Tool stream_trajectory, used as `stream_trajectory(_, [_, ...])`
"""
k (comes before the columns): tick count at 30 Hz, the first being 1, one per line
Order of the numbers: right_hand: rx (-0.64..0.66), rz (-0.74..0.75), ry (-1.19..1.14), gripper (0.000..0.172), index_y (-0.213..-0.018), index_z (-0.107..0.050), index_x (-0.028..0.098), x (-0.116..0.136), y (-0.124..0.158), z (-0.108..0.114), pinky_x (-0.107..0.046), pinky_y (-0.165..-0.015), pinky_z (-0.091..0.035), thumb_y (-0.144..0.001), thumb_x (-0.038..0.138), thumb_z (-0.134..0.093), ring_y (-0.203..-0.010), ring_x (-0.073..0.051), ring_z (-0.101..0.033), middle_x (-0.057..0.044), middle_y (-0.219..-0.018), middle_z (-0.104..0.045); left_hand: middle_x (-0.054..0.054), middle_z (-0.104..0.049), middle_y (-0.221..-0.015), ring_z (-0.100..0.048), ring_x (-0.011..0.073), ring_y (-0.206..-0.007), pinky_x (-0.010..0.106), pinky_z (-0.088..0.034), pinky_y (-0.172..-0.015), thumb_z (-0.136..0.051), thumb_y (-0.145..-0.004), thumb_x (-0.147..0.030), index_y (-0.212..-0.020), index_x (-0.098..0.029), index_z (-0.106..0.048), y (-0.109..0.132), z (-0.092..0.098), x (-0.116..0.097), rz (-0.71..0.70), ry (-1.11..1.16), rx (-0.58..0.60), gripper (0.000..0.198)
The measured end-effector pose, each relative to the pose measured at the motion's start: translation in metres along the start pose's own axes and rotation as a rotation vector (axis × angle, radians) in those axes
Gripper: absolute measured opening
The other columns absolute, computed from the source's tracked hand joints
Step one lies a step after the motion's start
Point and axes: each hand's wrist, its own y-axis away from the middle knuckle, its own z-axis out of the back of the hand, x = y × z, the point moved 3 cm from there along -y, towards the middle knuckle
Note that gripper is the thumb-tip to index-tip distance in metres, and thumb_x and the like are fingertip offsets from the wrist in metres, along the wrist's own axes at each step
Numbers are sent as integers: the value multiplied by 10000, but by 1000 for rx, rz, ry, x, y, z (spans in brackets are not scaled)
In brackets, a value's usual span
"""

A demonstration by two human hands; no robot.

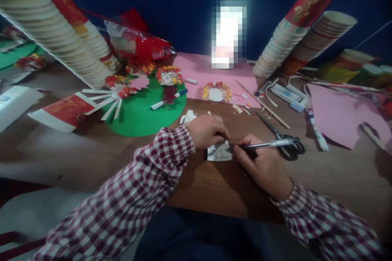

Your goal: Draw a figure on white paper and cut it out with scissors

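Observation:
A small white paper piece [217, 156] with dark curved pen lines lies on the table in front of me. My left hand [207, 130] is over its upper edge, fingers bent and pressing it down; they hide part of it. In my right hand [265, 167] is a pen [266, 144] with a clear barrel, gripped between thumb and fingers. Its tip meets the right side of the paper, close to my left fingertips. Black-handled scissors [286, 147] lie just beyond the right hand, partly behind the pen.
Tall paper cup stacks [283, 36] stand at the back on both sides. A green paper circle [137, 120] at left carries cut cup pieces and a blue-capped marker [168, 100]. Pink sheets [196, 89], paper scraps, a wooden stick [275, 115] and a white marker [318, 132] lie around.

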Motion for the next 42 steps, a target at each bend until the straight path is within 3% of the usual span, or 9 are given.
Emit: stream_trajectory(42, [-9, 37, 18, 143, -758, -550, 181, 2, 1, 1, -217, -517, -392, -838, 293, -512, -531, -123, -539, 14, -587, -583, 28, -637, -820, -577, 122, -773, 221, -432, -707, -587, -755, -185, -869, -198, -692, -1, 0, 0, 5, -1, 20, 156])
